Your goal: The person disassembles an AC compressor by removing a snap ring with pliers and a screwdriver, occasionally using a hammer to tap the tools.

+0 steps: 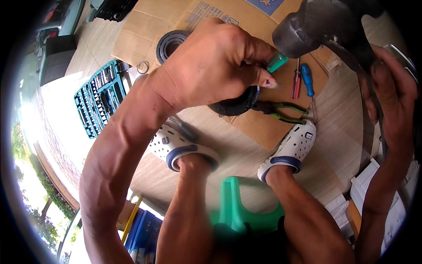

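Note:
My left hand (220,66) is closed round a tool with a translucent green handle (277,63); only the handle's end shows past the fingers. My right hand (391,88) grips a hammer (307,31), raised at the upper right. The hammer's dark, worn face is close to the green end; whether they touch I cannot tell. Below my left hand lies a black round part (235,104), partly covered by it. A black ring-shaped part (172,44) rests beyond my wrist. Pliers (288,109) with green and black handles lie beside the round part.
Flattened cardboard (263,130) covers part of the floor. A red screwdriver (296,84) and a blue screwdriver (307,80) lie on the right. An open teal socket set (102,97) and a metal ring (143,67) are at left. A green stool (231,202) is beneath me.

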`<move>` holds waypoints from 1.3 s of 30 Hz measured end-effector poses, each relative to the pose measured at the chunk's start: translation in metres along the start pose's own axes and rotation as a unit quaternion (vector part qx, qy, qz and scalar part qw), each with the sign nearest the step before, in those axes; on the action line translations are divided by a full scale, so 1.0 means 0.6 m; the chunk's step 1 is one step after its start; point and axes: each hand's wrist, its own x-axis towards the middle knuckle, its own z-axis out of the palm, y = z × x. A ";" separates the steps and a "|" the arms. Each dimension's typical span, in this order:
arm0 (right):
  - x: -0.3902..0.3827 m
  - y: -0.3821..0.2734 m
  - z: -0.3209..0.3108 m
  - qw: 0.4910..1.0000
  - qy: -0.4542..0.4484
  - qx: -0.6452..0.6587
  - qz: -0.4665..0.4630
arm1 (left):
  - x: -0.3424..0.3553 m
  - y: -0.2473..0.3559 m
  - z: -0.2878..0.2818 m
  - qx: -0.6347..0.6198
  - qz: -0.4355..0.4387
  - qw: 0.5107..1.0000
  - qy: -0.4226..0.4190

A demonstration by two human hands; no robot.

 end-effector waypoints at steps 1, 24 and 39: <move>-0.001 0.001 0.001 1.000 0.000 -0.001 0.004 | 0.001 0.000 0.000 0.007 0.006 1.000 0.003; 0.026 -0.034 0.010 0.976 0.062 0.206 -0.022 | 0.014 -0.003 -0.005 0.029 0.022 0.999 -0.021; 0.025 -0.040 0.020 0.962 0.068 0.263 0.021 | 0.018 -0.006 -0.004 0.058 0.028 0.998 -0.027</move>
